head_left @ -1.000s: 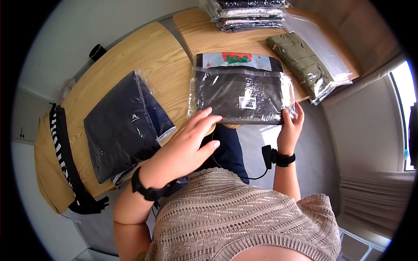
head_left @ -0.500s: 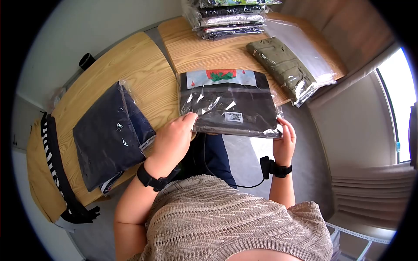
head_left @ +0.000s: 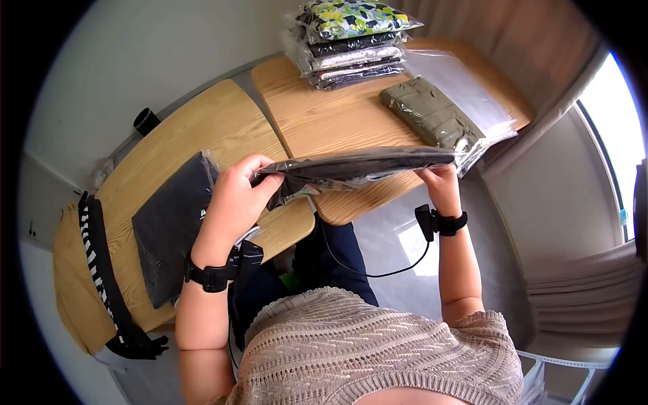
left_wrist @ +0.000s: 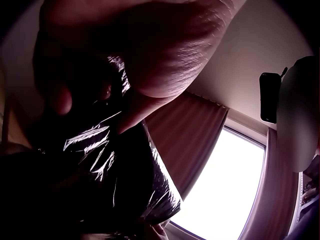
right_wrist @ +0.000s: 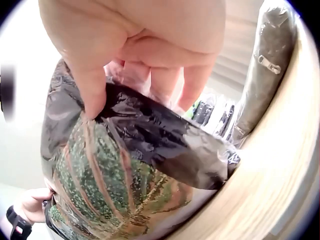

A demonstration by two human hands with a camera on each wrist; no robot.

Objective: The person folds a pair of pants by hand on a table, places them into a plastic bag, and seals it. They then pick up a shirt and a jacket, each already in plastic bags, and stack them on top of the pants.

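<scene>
A folded black garment in a clear plastic bag [head_left: 364, 165] is held up over the table's front edge, seen nearly edge-on in the head view. My left hand [head_left: 237, 190] pinches its left end between thumb and fingers. At the other end my right hand [head_left: 443, 190] grips the bag's corner, thumb on the near face. In the right wrist view that face of the bagged garment [right_wrist: 105, 170] carries a green and orange print, below the right hand [right_wrist: 145, 40]. Dark in the left wrist view, the shiny plastic bag [left_wrist: 110, 165] hangs below the left hand [left_wrist: 170, 55].
A bagged dark navy garment [head_left: 165, 236] lies on the left table beside a black-and-white striped scarf [head_left: 98, 263]. At the back stands a stack of bagged clothes [head_left: 354, 47]. A bagged olive garment [head_left: 432, 111] lies by flat clear bags [head_left: 466, 81] on the right table.
The bagged garment was lying flat with its white label up; both hands now hold it raised and tipped edge-on. My left hand went from loose, straight fingers to pinching its left end.
</scene>
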